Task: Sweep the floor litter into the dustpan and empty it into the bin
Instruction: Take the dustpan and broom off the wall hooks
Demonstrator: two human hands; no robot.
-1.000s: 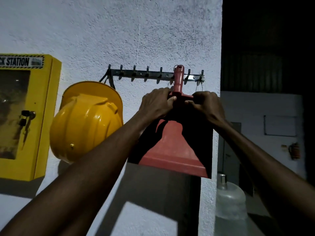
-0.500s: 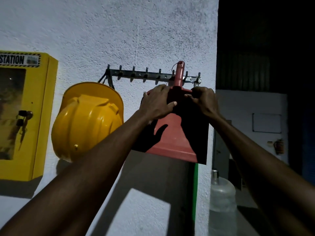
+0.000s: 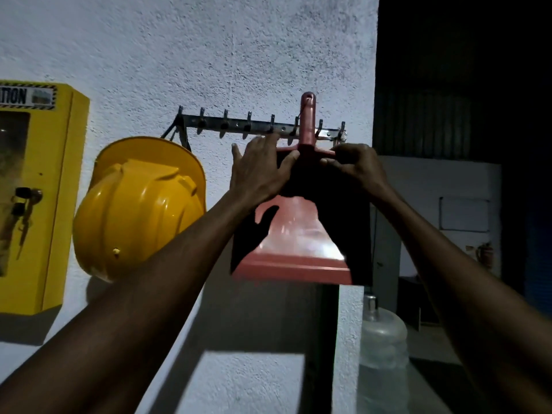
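Since the earlier frame the left hand has opened, its fingers now spread flat against the top edge of the red dustpan, while the right hand pinches the pan's upper right corner between thumb and fingers. The dustpan hangs upright against the white wall, handle up across the metal hook rack, mouth pointing down. A yellow hard hat hangs to its left, beyond it a yellow cabinet; a water jug stands lower right.
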